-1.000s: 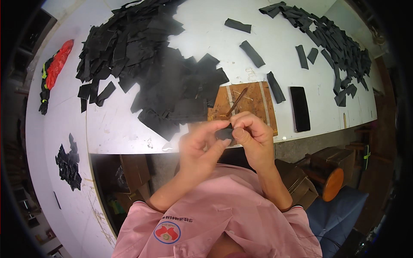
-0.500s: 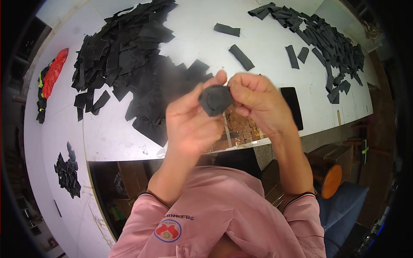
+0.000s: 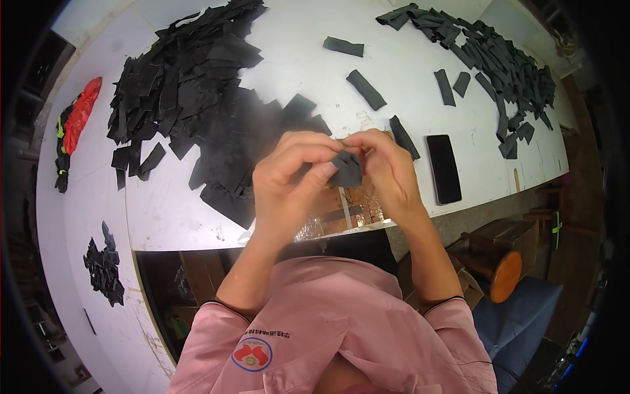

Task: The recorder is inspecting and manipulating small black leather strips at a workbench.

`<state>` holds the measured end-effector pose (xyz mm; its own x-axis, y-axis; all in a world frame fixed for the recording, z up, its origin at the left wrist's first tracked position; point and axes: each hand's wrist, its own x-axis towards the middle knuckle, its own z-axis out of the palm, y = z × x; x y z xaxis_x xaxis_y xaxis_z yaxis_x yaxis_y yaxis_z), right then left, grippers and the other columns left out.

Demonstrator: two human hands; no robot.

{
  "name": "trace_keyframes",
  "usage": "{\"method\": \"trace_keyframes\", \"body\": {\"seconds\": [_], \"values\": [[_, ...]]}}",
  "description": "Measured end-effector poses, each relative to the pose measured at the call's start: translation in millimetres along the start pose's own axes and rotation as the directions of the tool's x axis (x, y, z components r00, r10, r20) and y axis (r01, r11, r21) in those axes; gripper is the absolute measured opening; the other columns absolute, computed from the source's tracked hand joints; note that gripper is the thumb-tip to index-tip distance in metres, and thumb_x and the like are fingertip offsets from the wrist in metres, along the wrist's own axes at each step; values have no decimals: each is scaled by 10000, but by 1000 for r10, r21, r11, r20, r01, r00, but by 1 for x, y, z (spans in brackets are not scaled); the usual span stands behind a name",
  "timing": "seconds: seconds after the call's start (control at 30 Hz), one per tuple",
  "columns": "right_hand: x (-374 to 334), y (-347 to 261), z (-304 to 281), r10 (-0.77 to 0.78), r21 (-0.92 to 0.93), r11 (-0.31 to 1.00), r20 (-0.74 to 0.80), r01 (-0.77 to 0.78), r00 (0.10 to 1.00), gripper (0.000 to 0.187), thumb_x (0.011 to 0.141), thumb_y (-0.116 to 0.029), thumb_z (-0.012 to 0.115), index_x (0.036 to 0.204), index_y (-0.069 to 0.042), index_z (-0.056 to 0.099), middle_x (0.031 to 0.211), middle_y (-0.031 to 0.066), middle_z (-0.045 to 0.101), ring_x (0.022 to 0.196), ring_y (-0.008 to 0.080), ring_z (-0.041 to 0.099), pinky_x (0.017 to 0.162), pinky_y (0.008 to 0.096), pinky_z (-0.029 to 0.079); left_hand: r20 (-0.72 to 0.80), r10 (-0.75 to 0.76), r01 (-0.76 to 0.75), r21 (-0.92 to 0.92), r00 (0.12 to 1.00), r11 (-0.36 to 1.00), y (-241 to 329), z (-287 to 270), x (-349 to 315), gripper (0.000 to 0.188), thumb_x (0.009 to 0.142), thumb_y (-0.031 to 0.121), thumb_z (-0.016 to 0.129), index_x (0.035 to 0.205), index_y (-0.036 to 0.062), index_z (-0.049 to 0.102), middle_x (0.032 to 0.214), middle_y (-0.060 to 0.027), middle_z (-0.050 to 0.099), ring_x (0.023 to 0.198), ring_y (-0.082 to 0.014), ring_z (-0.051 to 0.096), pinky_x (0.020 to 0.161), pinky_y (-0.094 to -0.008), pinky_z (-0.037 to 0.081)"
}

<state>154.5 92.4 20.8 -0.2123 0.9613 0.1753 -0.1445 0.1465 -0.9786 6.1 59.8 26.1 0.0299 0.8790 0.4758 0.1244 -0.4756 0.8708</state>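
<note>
Both my hands are raised over the near edge of the white table (image 3: 190, 226), holding a small piece of dark grey-black fabric (image 3: 348, 172) between them. The thumb and fingers of my left hand (image 3: 289, 174) pinch its left side. Along its top right edge, the fingers of my right hand (image 3: 390, 167) are closed on it; that thumb is mostly hidden. The piece looks folded or curled. Just behind my left hand spreads a big heap of flat black fabric pieces (image 3: 184, 85). A narrow tube-like fabric piece (image 3: 404, 138) lies beyond my right hand.
A black phone (image 3: 444, 169) rests right of my hands. Several loose fabric tubes (image 3: 366, 90) lie farther back, and a pile of them (image 3: 505, 72) fills the far right. At left are a red plastic bag (image 3: 83, 111) and black scraps (image 3: 104, 269). A round stool (image 3: 506, 276) stands lower right.
My hands have lowered slightly, and my left fingers have shifted from around the fabric to a pinch at its side. The fabric has turned, and the phone and one tube show more fully.
</note>
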Motion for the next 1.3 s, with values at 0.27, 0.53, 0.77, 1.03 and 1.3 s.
{"method": "trace_keyframes", "body": {"seconds": [0.27, 0.53, 0.77, 1.03, 1.3], "values": [[-1, 11, -14, -286, -707, 428, 485, 563, 826, 230, 729, -215, 610, 645, -18, 528, 622, 81, 498, 600, 235, 515, 517, 345, 412, -115, -261, 158, -548, 958, 821, -21, 9, -25, 79, 783, 0, 544, 861, -12, 552, 942, -107, 572, 837, -129, 538, 773, -272, 435], [-4, 9, -13, -353, -585, 643, 347, 495, 869, 237, 789, -201, 559, 653, -8, 535, 607, 111, 499, 590, 270, 519, 504, 355, 419, 159, -236, 274, -296, 959, 915, 4, 9, 9, 129, 717, -3, 615, 833, -42, 573, 868, -110, 571, 795, -152, 538, 709, -248, 432], [-9, 38, -14, -259, -579, 671, 403, 464, 878, 280, 827, -250, 506, 693, -8, 548, 654, 118, 538, 620, 282, 530, 535, 373, 426, 157, -182, 192, -51, 971, 980, 0, 9, 14, 75, 710, 9, 620, 779, -15, 602, 795, -61, 577, 715, -114, 520, 635, -235, 420], [-8, 31, -14, -259, -551, 701, 396, 453, 881, 210, 784, -196, 545, 901, -22, 553, 713, 109, 551, 635, 283, 523, 558, 371, 430, 89, -265, 280, -294, 960, 914, 12, 15, 7, 131, 714, 9, 615, 834, -36, 592, 806, -97, 595, 762, -125, 542, 662, -224, 427], [-21, 55, -12, -203, -566, 751, 292, 340, 935, 183, 737, -174, 592, 837, -22, 571, 706, 116, 554, 656, 294, 551, 566, 379, 437, 206, -193, 227, -154, 959, 962, 6, 10, 13, 67, 735, -30, 547, 773, -57, 595, 814, -122, 600, 691, -119, 544, 594, -202, 428]]}}
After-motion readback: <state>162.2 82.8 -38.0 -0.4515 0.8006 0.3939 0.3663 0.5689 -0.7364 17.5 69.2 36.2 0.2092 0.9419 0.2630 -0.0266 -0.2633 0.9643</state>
